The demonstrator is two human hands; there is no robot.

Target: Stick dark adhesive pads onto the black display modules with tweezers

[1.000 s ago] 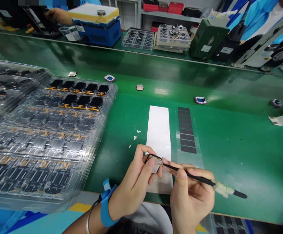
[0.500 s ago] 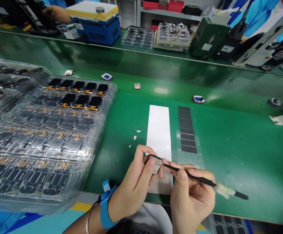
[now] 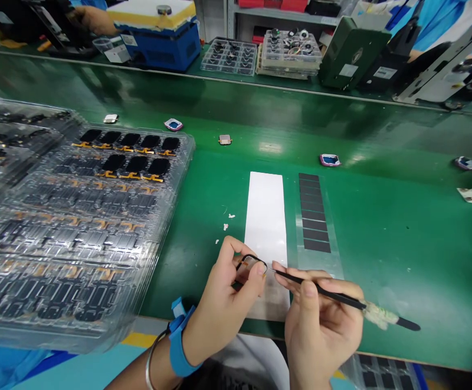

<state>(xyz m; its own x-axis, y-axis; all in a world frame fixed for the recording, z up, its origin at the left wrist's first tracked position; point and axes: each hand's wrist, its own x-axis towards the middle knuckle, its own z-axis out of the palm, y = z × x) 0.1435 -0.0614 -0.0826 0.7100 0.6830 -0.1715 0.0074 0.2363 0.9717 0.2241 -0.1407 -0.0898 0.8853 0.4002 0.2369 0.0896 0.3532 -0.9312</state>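
Observation:
My left hand [image 3: 228, 300] pinches a small flat black-rimmed part [image 3: 251, 264] between thumb and fingers, just above the near end of a white strip [image 3: 266, 211]. My right hand [image 3: 321, 330] grips black tweezers [image 3: 341, 298], taped near the back end, with their tip touching the right edge of the part. A blue strap [image 3: 178, 341] and a thin bangle circle my left wrist. To the right of the white strip lies a clear strip with dark rectangular pads [image 3: 313, 216].
Stacked clear trays [image 3: 77, 227] of black parts with orange flex tails fill the left. Small loose parts [image 3: 224, 140] and pink-rimmed pieces [image 3: 329, 160] dot the green belt. Across it stand a blue box [image 3: 158, 32], part trays [image 3: 288, 54], a green device [image 3: 352, 54] and other people.
My left hand has turned the small part so its pale face is hidden and only the black rim shows. The tweezers stay at its right edge. The view has shifted slightly.

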